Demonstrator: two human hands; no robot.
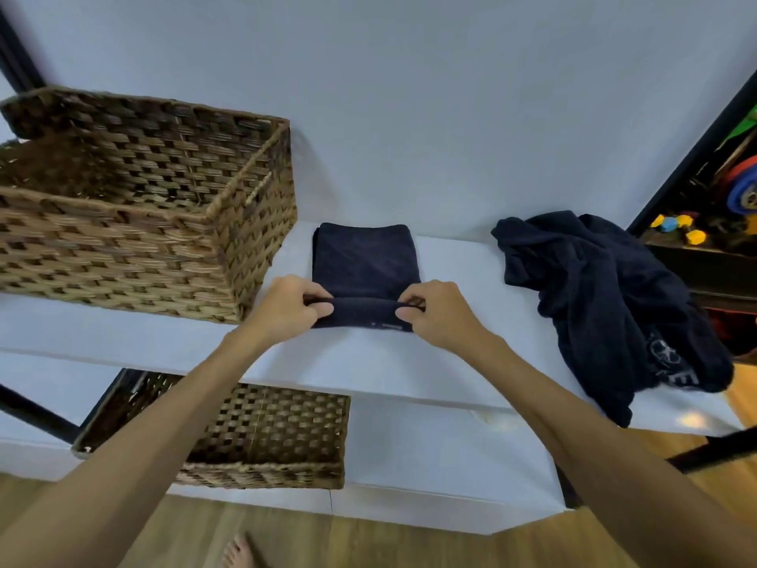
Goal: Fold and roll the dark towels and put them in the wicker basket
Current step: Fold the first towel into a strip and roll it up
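— Where's the towel you're working on?

— The folded towel point(364, 260) lies flat on the white shelf point(450, 354), just right of the wicker basket point(135, 223). Its near edge is turned over into a small roll.

— And your fingers?

— My left hand point(286, 307) pinches the roll's left end, fingers curled round it; my right hand point(440, 313) pinches the right end the same way.

— Anything else up there?

— A crumpled dark towel point(614, 297) sits to the right, draping over the shelf's front edge. A second basket point(266, 436) stands on the lower shelf.
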